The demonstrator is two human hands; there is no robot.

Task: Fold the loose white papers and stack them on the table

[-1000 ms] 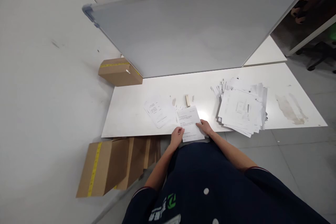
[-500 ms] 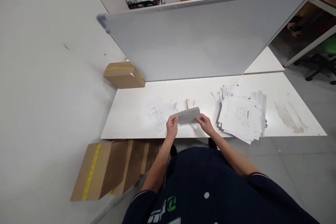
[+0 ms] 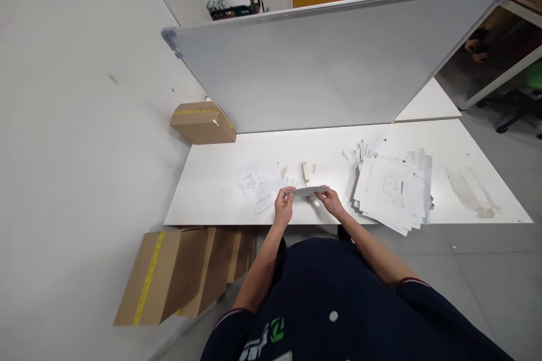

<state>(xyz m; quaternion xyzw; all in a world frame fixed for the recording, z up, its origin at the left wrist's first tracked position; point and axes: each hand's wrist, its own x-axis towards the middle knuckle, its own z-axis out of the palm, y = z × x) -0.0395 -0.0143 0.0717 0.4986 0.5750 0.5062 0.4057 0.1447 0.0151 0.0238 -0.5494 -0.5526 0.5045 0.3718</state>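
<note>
Currently, papers point(image 3: 310, 191) are held edge-on above the desk point(image 3: 203, 203), not yet set down.
Ends are pinched by left hand point(image 3: 284, 206) and right hand point(image 3: 331, 202) (loose sheets point(image 3: 256, 185) at left, larger pile point(image 3: 389, 187) at right, both untouched).

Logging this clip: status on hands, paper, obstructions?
Left hand, right hand: gripping paper at opposite ends. Paper nearly edge-on, over table. Possibly in the way: cream object, beyond.

Diffuse light casts soft shadows; edges look stretched.
</note>
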